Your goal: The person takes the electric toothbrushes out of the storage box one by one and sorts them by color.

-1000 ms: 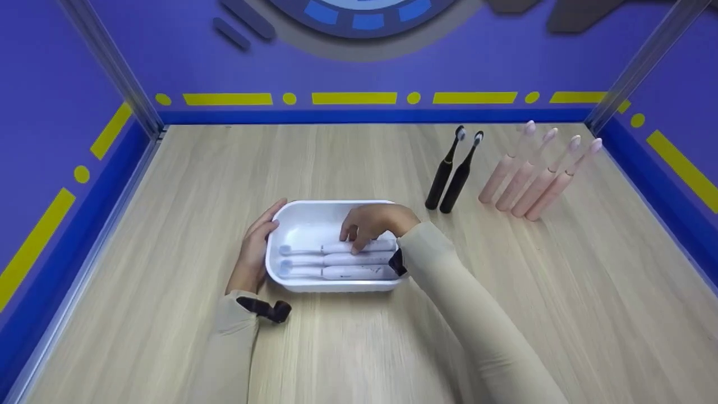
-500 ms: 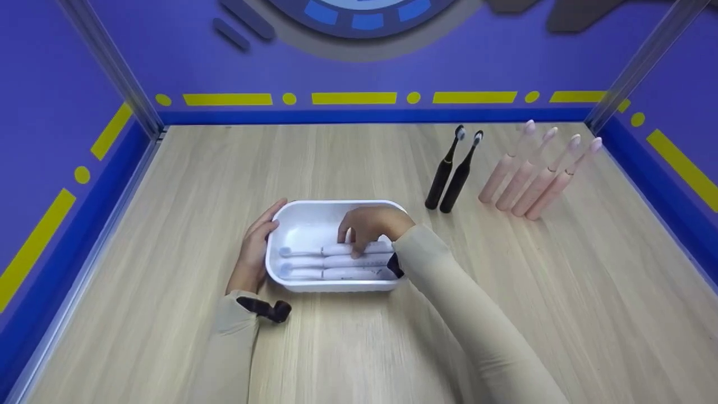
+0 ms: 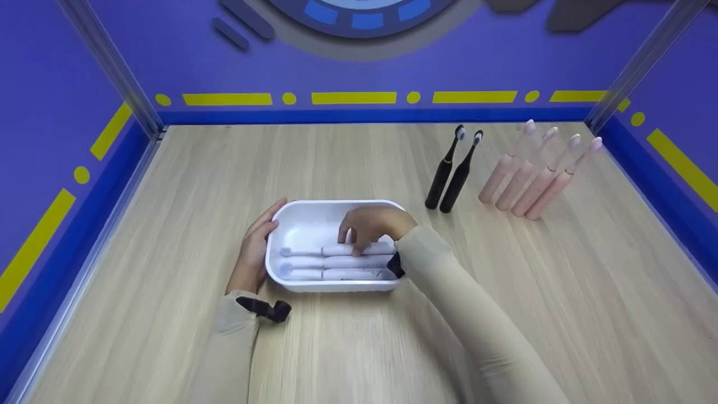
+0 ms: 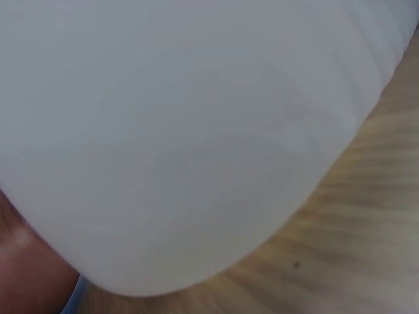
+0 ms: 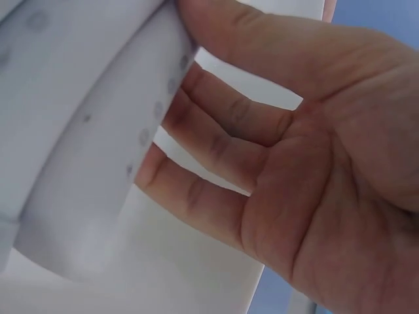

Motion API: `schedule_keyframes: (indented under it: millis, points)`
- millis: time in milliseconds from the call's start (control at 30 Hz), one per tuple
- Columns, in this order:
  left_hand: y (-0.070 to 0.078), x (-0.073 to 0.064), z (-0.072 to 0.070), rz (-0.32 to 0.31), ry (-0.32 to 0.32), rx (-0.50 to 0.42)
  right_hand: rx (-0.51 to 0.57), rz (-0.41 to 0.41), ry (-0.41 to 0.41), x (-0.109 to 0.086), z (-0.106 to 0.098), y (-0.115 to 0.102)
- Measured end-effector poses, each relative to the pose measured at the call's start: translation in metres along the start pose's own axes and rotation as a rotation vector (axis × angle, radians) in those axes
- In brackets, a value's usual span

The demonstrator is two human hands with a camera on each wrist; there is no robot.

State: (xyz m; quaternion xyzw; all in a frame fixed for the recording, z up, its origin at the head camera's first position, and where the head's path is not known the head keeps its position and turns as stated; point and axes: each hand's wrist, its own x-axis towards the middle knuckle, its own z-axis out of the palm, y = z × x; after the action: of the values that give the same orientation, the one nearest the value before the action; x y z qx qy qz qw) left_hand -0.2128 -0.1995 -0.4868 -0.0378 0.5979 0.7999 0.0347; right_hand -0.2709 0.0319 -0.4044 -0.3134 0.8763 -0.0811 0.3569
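A white tray (image 3: 336, 287) holds three white electric toothbrushes lying side by side, heads to the left. My right hand (image 3: 373, 221) reaches in over the tray's right side and pinches the handle of the farthest toothbrush (image 3: 334, 249), thumb on the near side, fingers beyond it. The middle toothbrush (image 3: 336, 261) and the nearest one (image 3: 342, 274) lie close by. In the right wrist view the pinched handle (image 5: 98, 170) shows a row of small marks. Against the tray's outer left side rests my left hand (image 3: 255, 249), fingers fairly straight, thumb at the rim.
Two black electric toothbrushes (image 3: 457, 185) stand upright right of the tray. Beyond them is a row of several pink electric toothbrushes (image 3: 541, 188), also upright. Blue and purple panels (image 3: 359, 67) border the wooden table (image 3: 348, 348) at the back and sides.
My right hand has shifted very slightly left and toward me, and the pinched toothbrush has moved a little nearer to me. My left hand and the tray keep their places.
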Motion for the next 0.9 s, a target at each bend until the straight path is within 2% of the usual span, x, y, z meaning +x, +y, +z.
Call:
schedule_keyframes:
  millis: [400,567,900]
  points:
    - [0.000,0.000,-0.001,-0.005,-0.001,0.009,0.027,-0.022,0.004,-0.001,0.000,0.001]
    - [0.000,0.001,0.000,-0.007,0.007,0.005,0.014,-0.056,0.019,-0.003,-0.001,0.002]
    - [-0.002,0.001,-0.001,0.032,-0.018,-0.027,0.054,-0.059,0.055,-0.012,-0.006,0.000]
